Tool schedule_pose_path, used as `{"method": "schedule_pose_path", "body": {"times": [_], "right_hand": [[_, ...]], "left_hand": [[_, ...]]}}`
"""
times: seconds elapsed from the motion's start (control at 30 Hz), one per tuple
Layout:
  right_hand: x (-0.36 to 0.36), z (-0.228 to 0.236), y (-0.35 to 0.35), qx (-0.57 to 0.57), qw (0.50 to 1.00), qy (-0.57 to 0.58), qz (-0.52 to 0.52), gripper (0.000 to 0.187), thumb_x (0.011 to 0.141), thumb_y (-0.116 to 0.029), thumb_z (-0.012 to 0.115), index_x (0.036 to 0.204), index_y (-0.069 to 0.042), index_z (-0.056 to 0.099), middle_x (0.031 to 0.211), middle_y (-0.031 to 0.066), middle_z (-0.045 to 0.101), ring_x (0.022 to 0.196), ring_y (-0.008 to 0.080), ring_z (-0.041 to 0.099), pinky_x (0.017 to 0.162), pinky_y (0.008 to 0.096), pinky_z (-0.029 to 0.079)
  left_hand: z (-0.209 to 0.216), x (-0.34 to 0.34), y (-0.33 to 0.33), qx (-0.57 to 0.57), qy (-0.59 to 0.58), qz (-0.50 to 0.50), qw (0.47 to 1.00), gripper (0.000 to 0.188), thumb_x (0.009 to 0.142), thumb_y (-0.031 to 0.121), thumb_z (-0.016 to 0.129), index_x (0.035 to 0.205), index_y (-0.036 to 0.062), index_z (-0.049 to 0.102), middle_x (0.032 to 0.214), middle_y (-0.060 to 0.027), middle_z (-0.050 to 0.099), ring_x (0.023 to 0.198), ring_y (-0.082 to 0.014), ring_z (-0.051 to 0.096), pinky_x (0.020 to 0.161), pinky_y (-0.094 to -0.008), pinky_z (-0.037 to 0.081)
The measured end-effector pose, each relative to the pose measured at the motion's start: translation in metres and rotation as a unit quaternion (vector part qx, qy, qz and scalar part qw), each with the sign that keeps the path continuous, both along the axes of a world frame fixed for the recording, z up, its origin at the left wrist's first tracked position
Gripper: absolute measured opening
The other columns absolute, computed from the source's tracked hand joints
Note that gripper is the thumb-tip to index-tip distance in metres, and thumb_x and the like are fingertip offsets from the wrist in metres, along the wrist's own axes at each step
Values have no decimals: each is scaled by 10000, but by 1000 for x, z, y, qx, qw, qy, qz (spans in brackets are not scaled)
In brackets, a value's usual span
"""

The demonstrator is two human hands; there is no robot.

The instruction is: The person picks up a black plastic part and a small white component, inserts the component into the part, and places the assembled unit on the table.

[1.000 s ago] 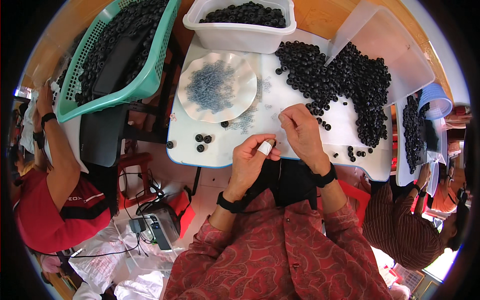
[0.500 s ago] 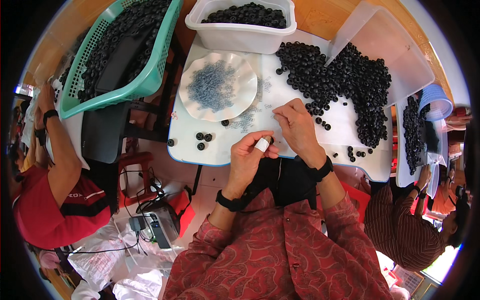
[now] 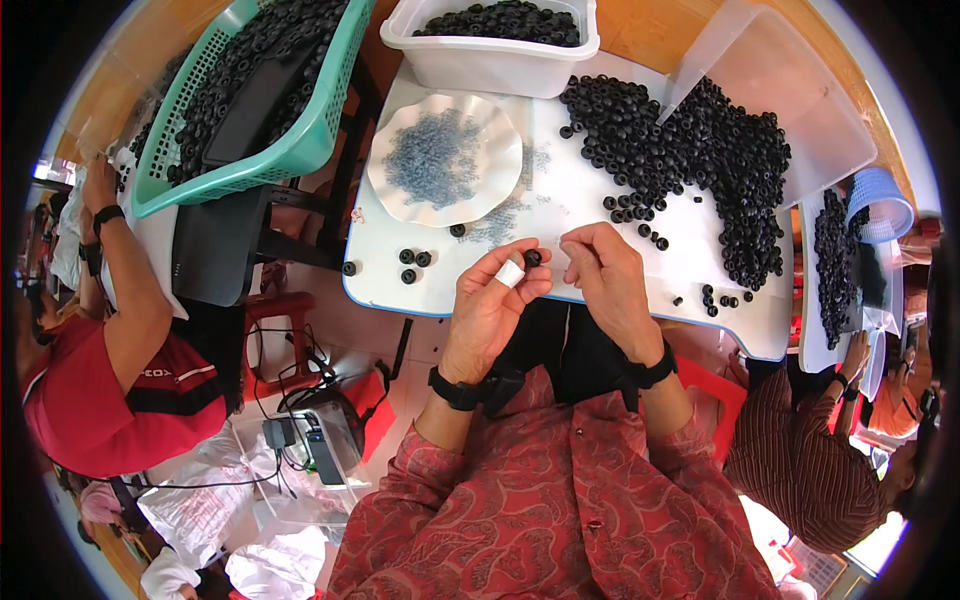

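Note:
Between the thumb and fingers of my left hand point(image 3: 487, 305) is a small black ring-shaped part point(image 3: 532, 258). White tape wraps that thumb. My right hand point(image 3: 612, 285) is just to the right of it, thumb and index finger pinched together; whatever is between those fingertips is too small to make out. Beyond my hands, a white wavy-edged plate point(image 3: 507, 150) bears a heap of tiny clear bluish bits point(image 3: 432, 160), and more bits are scattered on the table beside it. A few black parts point(image 3: 408, 256) stand apart to the left of my left hand.
A big pile of black parts point(image 3: 740, 170) spills from a tipped clear bin point(image 3: 800, 90) on the white table point(image 3: 590, 195). Farther back is a white tub point(image 3: 490, 65) of them. A green basket point(image 3: 320, 140) is at left. Co-workers sit on both sides, one in a red shirt point(image 3: 120, 390).
My left hand has turned, so the black part shows more plainly at its fingertips. My right hand has lowered a little and stays beside it. The whole view has shifted slightly.

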State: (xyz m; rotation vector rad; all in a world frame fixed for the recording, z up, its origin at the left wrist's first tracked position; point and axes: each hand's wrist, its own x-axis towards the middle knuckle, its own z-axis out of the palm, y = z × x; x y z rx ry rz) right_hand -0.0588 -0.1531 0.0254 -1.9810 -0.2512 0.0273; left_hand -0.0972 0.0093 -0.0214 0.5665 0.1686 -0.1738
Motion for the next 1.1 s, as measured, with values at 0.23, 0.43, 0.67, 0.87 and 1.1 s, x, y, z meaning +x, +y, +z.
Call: {"method": "schedule_pose_path", "body": {"times": [0.23, 0.43, 0.67, 0.87, 1.1], "right_hand": [[-17, 6, -3, 1, 998, -49, 42, 22, 963, 1, 582, 977, 18, 579, 861, 111, 632, 611, 170, 612, 551, 287, 502], [-21, 5, -10, -14, 995, -81, 65, 36, 965, -7, 581, 993, 15, 571, 907, 120, 604, 634, 193, 618, 553, 309, 511], [-25, 12, -19, -56, 992, -83, 79, 50, 961, -31, 582, 983, 12, 569, 887, 139, 578, 628, 241, 631, 551, 340, 511], [-27, 15, -27, -50, 994, -48, 85, 47, 953, -27, 594, 970, 10, 571, 872, 127, 603, 628, 216, 635, 553, 322, 517], [-30, 11, -32, 93, 989, 96, 64, 83, 960, -54, 632, 945, 17, 592, 787, 62, 669, 613, 89, 585, 538, 236, 482]], "left_hand": [[-3, -5, -9, 20, -44, 12, 999, 271, 987, 24, 584, 1248, -36, 629, 1052, -98, 668, 889, -181, 687, 804, -304, 597], [2, -9, -16, 63, -40, 8, 997, 279, 977, 46, 610, 1242, -37, 637, 999, -61, 650, 871, -167, 640, 775, -296, 549], [6, -12, -21, 133, -46, -8, 990, 264, 981, 35, 600, 1230, -39, 647, 1003, -69, 663, 843, -165, 646, 767, -296, 552], [8, -14, -24, 171, -65, -32, 983, 253, 981, 27, 592, 1216, -42, 650, 971, -78, 664, 834, -164, 652, 747, -288, 550], [-3, -13, -23, 77, -72, -83, 991, 244, 1002, 44, 561, 1219, -30, 644, 979, -69, 678, 816, -136, 664, 733, -267, 571]]}}
